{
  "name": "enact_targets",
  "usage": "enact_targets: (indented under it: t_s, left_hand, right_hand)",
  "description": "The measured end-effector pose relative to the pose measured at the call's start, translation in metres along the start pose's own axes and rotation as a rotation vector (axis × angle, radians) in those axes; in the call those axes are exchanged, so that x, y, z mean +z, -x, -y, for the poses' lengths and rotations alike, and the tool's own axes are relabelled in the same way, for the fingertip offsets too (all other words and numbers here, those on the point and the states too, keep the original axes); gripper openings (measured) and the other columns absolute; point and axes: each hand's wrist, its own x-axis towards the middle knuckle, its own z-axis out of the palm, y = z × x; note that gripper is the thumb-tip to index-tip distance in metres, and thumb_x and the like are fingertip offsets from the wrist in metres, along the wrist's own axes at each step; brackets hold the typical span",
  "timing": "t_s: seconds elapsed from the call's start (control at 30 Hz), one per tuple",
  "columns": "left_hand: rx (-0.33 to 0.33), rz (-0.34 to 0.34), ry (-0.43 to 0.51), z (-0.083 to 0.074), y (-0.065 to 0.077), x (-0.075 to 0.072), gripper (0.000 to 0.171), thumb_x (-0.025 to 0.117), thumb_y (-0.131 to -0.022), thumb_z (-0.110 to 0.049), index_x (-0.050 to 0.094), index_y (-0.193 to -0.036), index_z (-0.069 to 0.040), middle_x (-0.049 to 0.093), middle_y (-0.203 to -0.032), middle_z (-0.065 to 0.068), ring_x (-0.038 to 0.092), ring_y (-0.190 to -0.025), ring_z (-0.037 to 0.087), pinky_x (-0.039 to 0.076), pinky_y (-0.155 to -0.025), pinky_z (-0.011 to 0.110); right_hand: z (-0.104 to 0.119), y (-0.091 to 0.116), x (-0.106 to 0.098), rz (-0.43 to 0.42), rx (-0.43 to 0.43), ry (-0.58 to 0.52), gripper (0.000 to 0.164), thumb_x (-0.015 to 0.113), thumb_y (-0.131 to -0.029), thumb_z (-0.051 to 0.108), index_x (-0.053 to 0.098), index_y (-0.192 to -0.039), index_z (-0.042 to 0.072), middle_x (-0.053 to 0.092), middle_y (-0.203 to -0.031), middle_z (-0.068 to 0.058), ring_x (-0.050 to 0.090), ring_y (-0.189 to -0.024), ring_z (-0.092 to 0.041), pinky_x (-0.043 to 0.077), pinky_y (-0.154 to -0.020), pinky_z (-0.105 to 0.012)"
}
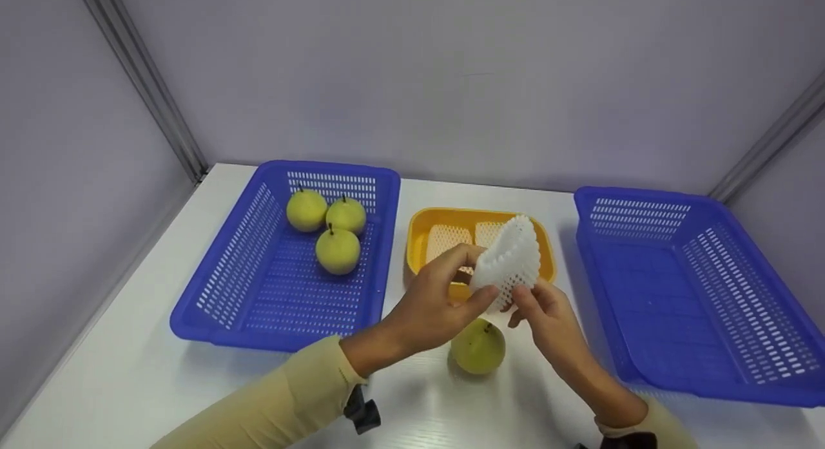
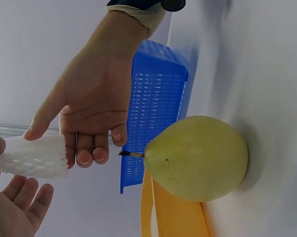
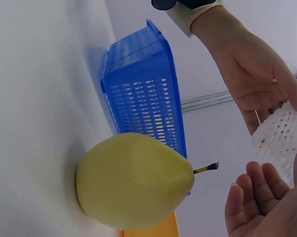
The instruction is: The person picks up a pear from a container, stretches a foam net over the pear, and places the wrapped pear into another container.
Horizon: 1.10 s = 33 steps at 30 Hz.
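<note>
you have four pears: three pears in the far part of the left blue basket, and a fourth pear upright on the counter, at the near side of the yellow tray. that tray holds at least two foam nets. a second blue basket stands at the right. your left hand grips one raised white net; your right hand pinches its lower edge
</note>
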Motion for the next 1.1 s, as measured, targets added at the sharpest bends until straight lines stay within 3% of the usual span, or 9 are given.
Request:
enact_targets:
  t_s: [0.27, 0.47, 0.6, 0.7, 0.87, 1.1]
  left_hand:
    - [0.079, 0.112, 0.041, 0.003, 0.011, 0.002, 0.023, 0.069, -0.093, 0.002, 0.054, -0.11, -0.002, 0.057, -0.129, 0.011, 0.055, -0.12, 0.016, 0.056, -0.091, 0.028]
    - [0.047, 0.169, 0.106, 0.004, 0.013, 0.001, 0.034, 0.054, -0.081, 0.014, 0.053, -0.111, -0.002, 0.052, -0.137, 0.009, 0.05, -0.126, 0.015, 0.054, -0.096, 0.032]
    - [0.012, 0.137, 0.122, 0.005, 0.012, 0.003, 0.026, 0.051, -0.089, 0.011, 0.056, -0.11, -0.002, 0.056, -0.133, 0.008, 0.052, -0.125, 0.015, 0.055, -0.095, 0.035]
    - [-0.033, 0.078, 0.128, 0.005, 0.009, 0.004, 0.015, 0.054, -0.098, 0.005, 0.058, -0.11, -0.003, 0.062, -0.122, 0.008, 0.058, -0.117, 0.015, 0.057, -0.092, 0.036]
    - [-0.131, 0.012, 0.078, 0.007, 0.007, 0.003, 0.017, 0.066, -0.097, -0.002, 0.058, -0.111, -0.006, 0.064, -0.111, 0.004, 0.062, -0.106, 0.015, 0.058, -0.085, 0.032]
    - [-0.336, 0.049, 0.065, 0.014, 0.01, 0.003, 0.035, 0.074, -0.095, -0.019, 0.055, -0.122, -0.007, 0.062, -0.118, 0.003, 0.062, -0.109, 0.017, 0.056, -0.09, 0.031]
  right_hand:
    - [0.002, -0.001, 0.001, -0.035, 0.029, -0.02, 0.013, 0.055, -0.103, 0.005, 0.064, -0.105, -0.004, 0.066, -0.089, -0.006, 0.063, -0.078, -0.017, 0.055, -0.065, -0.026]
    - [0.003, -0.003, 0.0, -0.039, 0.068, -0.037, 0.013, 0.054, -0.102, 0.001, 0.061, -0.11, -0.007, 0.066, -0.091, -0.006, 0.062, -0.076, -0.017, 0.054, -0.064, -0.026]
    - [0.003, -0.003, -0.001, -0.039, 0.062, -0.057, 0.013, 0.054, -0.102, -0.001, 0.06, -0.112, -0.007, 0.066, -0.091, -0.006, 0.062, -0.074, -0.016, 0.053, -0.063, -0.026]
    - [0.003, -0.002, -0.001, -0.018, 0.048, -0.07, 0.014, 0.056, -0.101, -0.002, 0.06, -0.113, -0.006, 0.066, -0.09, -0.008, 0.061, -0.074, -0.017, 0.054, -0.061, -0.025]
    - [0.002, -0.001, 0.0, 0.048, 0.056, -0.067, 0.017, 0.057, -0.101, -0.001, 0.059, -0.116, -0.008, 0.063, -0.09, -0.01, 0.059, -0.075, -0.016, 0.054, -0.06, -0.024]
    - [-0.002, -0.003, -0.003, 0.153, 0.075, -0.132, 0.024, 0.058, -0.102, 0.002, 0.055, -0.122, -0.011, 0.068, -0.101, -0.006, 0.067, -0.091, -0.014, 0.06, -0.08, -0.028]
